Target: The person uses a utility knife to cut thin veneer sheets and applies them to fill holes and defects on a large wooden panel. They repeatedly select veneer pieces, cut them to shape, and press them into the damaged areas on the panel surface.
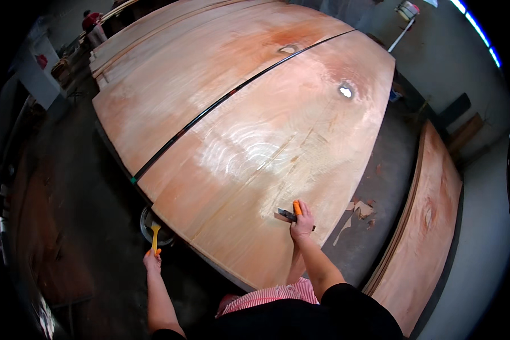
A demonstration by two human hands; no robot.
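Note:
At the near left, my left hand is closed around the yellow handle of a brush. The brush head is down in a round container beside the edge of a large wood sheet. My right hand rests at the near right of the sheet, closed on a dark-handled utility knife whose flat blade points left. Orange covers show on fingers of both hands. A shiny, wet-looking patch with swirl marks spreads over the middle of the sheet.
A black strap crosses the stacked sheets. Two knots or holes show, one a bright hole. More wood sheets stand at the right, with torn scraps on the floor between. Far left, another person is in red.

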